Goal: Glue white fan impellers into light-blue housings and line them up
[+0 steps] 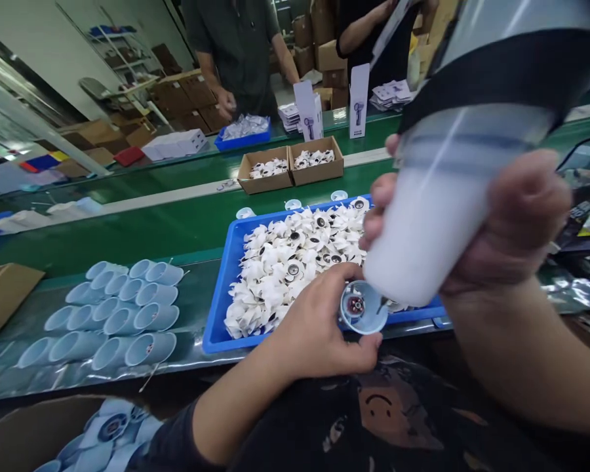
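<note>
Right now the left hand [309,324] is clamped on a pale-blue round cup [362,307] with a dark centre, just over the near edge of a blue tray [221,321] of white bladed parts [295,262] at twelve o'clock. The right hand [516,216] grips a white-and-clear plastic cylinder [432,223] — more pale-blue cups [122,314] lie at nine o'clock from the tray, on the green surface [128,229].

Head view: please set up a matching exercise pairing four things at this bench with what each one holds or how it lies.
Things:
1. Left hand
2. Right hand
3. Blue tray
4. Pale blue cups

States:
A. Lying on their sides beside the tray
B. Heaped with white plastic pieces
C. Gripping a white cylinder
D. Holding a round pale blue piece

Pairs: 1-D, 2-C, 3-B, 4-A
</note>
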The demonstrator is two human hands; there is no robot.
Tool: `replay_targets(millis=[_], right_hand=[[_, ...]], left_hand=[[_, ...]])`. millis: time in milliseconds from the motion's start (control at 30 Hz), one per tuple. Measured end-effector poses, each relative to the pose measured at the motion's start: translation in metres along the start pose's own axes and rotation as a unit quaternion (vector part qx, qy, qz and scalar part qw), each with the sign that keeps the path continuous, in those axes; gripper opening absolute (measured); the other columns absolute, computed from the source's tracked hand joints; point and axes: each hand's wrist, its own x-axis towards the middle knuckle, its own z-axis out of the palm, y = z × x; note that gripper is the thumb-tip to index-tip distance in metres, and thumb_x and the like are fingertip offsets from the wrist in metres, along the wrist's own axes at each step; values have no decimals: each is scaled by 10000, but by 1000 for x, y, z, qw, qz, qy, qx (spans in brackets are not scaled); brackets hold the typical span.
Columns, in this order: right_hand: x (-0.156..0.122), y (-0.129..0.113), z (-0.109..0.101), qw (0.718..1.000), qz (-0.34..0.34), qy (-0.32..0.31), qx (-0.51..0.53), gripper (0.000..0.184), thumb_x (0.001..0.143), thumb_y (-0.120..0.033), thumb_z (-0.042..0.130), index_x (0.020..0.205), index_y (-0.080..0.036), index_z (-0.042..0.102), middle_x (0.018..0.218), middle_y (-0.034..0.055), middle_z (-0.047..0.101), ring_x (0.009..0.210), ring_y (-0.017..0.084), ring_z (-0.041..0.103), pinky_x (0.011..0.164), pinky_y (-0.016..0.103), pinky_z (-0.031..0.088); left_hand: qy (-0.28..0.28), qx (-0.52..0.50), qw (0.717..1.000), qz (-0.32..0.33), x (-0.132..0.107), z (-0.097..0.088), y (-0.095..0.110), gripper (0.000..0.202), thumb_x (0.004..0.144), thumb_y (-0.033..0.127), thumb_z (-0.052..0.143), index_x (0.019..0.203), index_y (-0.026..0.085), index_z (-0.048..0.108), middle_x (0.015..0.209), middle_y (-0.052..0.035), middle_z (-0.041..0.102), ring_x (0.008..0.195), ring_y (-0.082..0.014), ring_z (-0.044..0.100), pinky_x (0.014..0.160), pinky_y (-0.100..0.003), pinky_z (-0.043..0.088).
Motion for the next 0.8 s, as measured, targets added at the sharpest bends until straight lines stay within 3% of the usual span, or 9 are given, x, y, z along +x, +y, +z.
replay_targets(millis=[133,267,600,700,800], right_hand=[[-1,13,11,999,25,-24,23,379,717,-409,848,1003,-216,691,937,37,635,775,228,640,648,355,580],[-9,16,2,999,17,-26,-13,308,762,-437,806,883,-169,713,903,55,642,807,220,633,701,337,579],[-10,15,2,999,-3,2,-42,327,763,-436,813,886,-153,702,848,67,650,779,227,644,686,347,579],[-6,9,3,999,-9,29,-36,414,716,-468,844,978,-194,681,921,52,649,788,235,650,680,377,585],[-4,-1,-9,991,-19,116,-70,687,522,-563,926,1057,-242,638,906,28,613,746,234,641,638,382,587]], left_hand=[[-4,-37,999,13,5,1,7,681,631,516,875,1143,197,559,1042,-50,666,899,-238,653,769,-347,539],[5,-38,999,6,7,3,10,516,676,448,861,1042,205,590,990,-26,670,835,-205,646,731,-311,523],[10,-48,998,-36,8,12,14,526,688,396,847,1100,220,572,1040,-29,652,891,-212,639,762,-335,527],[-23,-23,998,-62,8,11,14,585,681,448,845,1151,228,575,1055,-39,667,907,-231,644,760,-357,539],[-49,32,993,-101,2,2,0,612,705,509,814,1203,246,572,1132,-55,677,1004,-271,643,842,-422,539]])
